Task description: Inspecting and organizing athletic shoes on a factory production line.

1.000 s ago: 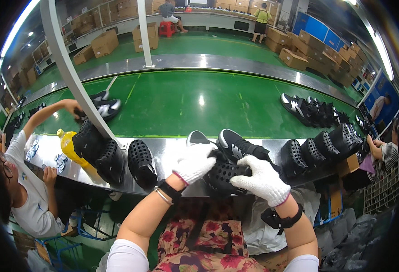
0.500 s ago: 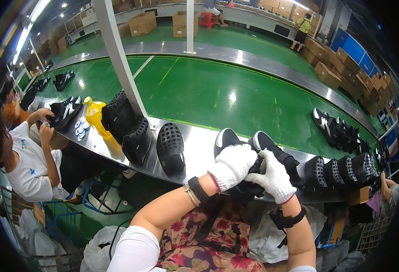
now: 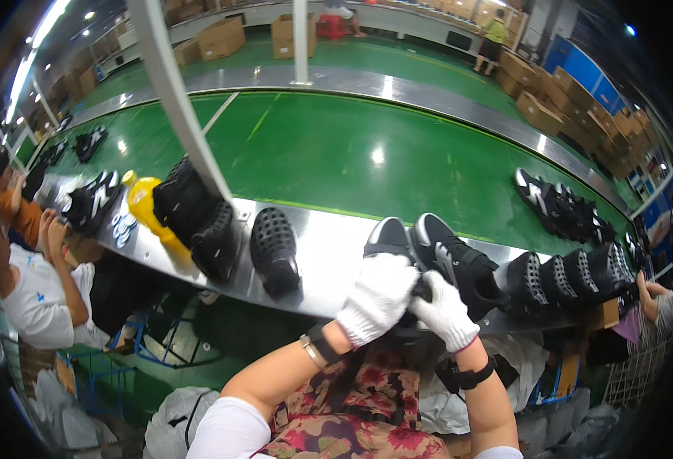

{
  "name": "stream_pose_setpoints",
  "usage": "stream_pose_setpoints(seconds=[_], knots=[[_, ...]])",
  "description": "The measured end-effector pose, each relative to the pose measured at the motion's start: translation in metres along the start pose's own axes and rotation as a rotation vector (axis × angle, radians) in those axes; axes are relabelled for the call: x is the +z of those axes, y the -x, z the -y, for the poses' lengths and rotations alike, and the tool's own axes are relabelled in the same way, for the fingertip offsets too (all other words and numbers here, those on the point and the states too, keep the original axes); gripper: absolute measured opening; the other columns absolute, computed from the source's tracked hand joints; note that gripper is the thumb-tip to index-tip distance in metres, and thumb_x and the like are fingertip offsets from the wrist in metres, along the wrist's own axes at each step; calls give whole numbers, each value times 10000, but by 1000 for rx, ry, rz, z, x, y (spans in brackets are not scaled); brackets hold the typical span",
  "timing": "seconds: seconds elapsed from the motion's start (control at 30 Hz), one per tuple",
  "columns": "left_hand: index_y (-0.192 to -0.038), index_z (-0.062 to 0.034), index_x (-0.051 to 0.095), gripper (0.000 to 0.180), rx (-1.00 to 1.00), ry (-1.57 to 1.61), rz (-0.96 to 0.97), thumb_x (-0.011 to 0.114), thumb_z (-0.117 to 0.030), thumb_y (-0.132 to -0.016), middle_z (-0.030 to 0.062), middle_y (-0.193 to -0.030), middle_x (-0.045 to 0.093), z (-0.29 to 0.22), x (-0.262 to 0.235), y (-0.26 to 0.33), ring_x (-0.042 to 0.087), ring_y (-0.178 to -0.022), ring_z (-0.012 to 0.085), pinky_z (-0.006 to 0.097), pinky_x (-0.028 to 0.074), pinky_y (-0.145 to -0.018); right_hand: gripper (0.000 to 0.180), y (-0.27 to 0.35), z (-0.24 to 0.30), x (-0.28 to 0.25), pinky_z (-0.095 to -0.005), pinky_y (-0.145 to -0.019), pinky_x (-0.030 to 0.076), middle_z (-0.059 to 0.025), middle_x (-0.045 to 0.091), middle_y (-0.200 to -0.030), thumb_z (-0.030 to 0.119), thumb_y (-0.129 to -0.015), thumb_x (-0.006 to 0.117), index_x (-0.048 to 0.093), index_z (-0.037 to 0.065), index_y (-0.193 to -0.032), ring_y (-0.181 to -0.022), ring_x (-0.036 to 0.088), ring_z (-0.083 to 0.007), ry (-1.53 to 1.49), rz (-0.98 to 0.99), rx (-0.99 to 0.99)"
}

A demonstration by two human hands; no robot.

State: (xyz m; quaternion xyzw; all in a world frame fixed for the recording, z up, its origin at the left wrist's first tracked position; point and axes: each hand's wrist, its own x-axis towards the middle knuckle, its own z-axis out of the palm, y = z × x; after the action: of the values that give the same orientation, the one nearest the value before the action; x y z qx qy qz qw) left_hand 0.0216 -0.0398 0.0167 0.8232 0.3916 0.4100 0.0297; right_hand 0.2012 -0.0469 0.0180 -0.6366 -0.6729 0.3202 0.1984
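Observation:
A black sneaker with a white toe stands at the metal bench's near edge, its toe pointing away from me. My left hand, in a white knit glove, is closed over the shoe's upper and hides much of it. My right hand, gloved the same way, grips the shoe's opening from the right with bent fingers. The matching sneaker stands just right of it, apart from my fingers. Left of my hands sits a black, shoe-shaped piece full of holes.
More perforated black pieces stand in a row at right and in a stack at left, near a white post. A yellow bottle stands beside the stack. A co-worker in a white shirt handles a sneaker at far left.
My gloved hands have shifted slightly down, and the right has drawn lower along the shoe. More of the matching sneaker shows. The co-worker's hands at left have drawn back from the sneaker there.

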Motion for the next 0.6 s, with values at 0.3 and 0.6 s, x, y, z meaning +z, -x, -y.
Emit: stream_pose_setpoints(seconds=[0.3,0.6], knots=[[-1094,-47,656,365,-136,125,-188,718,-60,-735,137,-1098,655,4,15,36,618,-967,334,443,487,-875,273,-4,-2,16,-285,-950,474,-83,686,-1134,129,-977,617,681,-21,-1196,-1047,621,-155,-565,-149,-167],[-1309,24,533,605,-204,-345,-232,774,-89,-765,225,-1232,563,6,-25,66,577,-1030,400,467,492,-875,279,-10,12,-5,-270,-902,476,-65,686,-1098,106,-960,619,692,-9,-1204,-1015,615,-139,-585,47,-95]])
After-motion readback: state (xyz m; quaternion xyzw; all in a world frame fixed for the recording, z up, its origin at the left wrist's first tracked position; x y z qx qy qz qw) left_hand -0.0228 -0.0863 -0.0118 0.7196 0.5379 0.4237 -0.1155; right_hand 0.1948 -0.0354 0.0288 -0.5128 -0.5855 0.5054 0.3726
